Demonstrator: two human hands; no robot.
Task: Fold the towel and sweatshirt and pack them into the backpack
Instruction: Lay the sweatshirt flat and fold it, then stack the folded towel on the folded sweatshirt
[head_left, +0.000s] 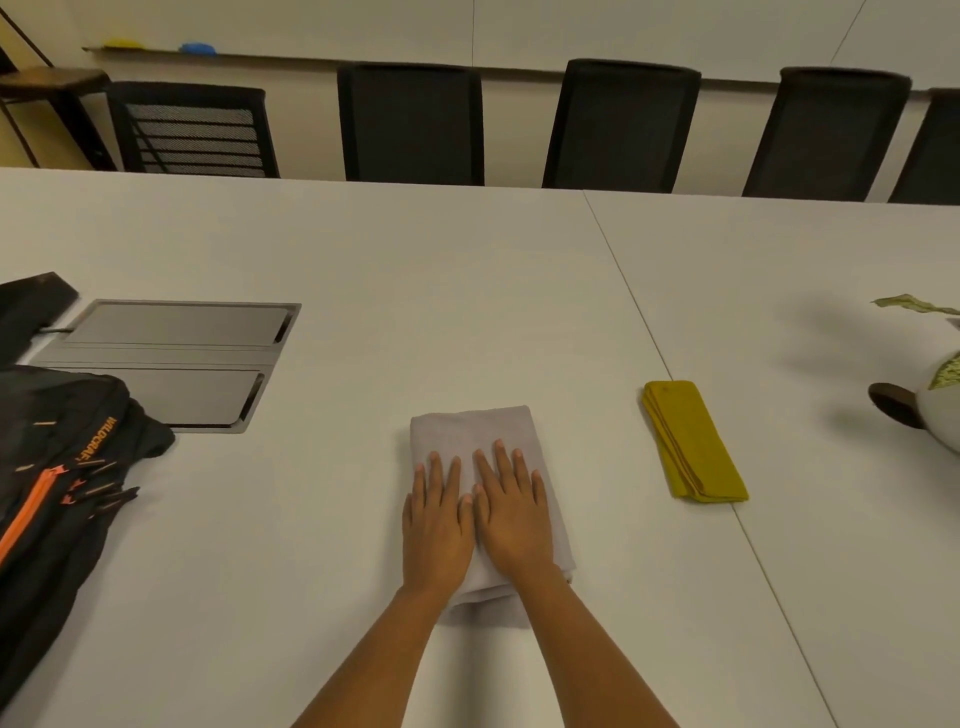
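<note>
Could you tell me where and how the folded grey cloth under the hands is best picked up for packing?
Probably by its two long side edges, one hand from each side. The grey cloth lies as a flat stacked rectangle running away from the person, with the left hand and right hand pressed flat on top. Sliding fingers under both sides should keep the layers together on the way to the backpack.

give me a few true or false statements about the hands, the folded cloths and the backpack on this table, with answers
1. Both hands, left hand and right hand, lie flat on the grey folded cloth. True.
2. The yellow folded cloth lies left of the grey one. False: it lies to its right.
3. The backpack sits at the table's left edge. True.
4. The yellow cloth is inside the backpack. False: it lies on the table.
</note>
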